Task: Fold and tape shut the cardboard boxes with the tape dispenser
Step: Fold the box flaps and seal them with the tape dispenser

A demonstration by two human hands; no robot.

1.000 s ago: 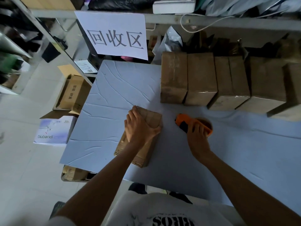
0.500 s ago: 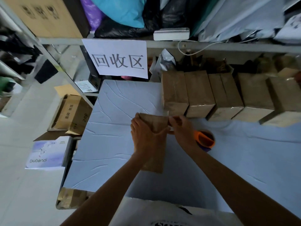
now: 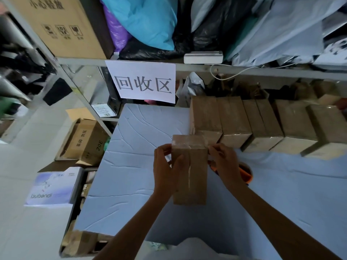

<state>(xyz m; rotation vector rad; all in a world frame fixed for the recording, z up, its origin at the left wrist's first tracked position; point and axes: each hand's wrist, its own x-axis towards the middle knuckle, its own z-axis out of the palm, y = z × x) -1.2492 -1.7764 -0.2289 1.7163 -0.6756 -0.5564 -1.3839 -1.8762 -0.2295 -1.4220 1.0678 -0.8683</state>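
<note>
A small taped cardboard box (image 3: 195, 177) is held above the blue-covered table (image 3: 131, 184), its long taped face toward me. My left hand (image 3: 164, 166) grips its left side, thumb on the front face. My right hand (image 3: 224, 162) holds its right upper edge with the fingertips. The orange tape dispenser (image 3: 246, 173) lies on the table just behind my right hand, mostly hidden by it. A row of several finished boxes (image 3: 234, 121) stands at the back of the table, right behind the held box.
A shelf rack with a white paper sign (image 3: 144, 81) rises behind the table. Open cartons (image 3: 84, 141) and a white bubandi box (image 3: 52, 186) sit on the floor at the left. More cardboard (image 3: 80, 241) lies below the table's near-left corner.
My right hand let go of the tape dispenser and joined my left hand on the box. The box left the table and came up and back toward the row of boxes.
</note>
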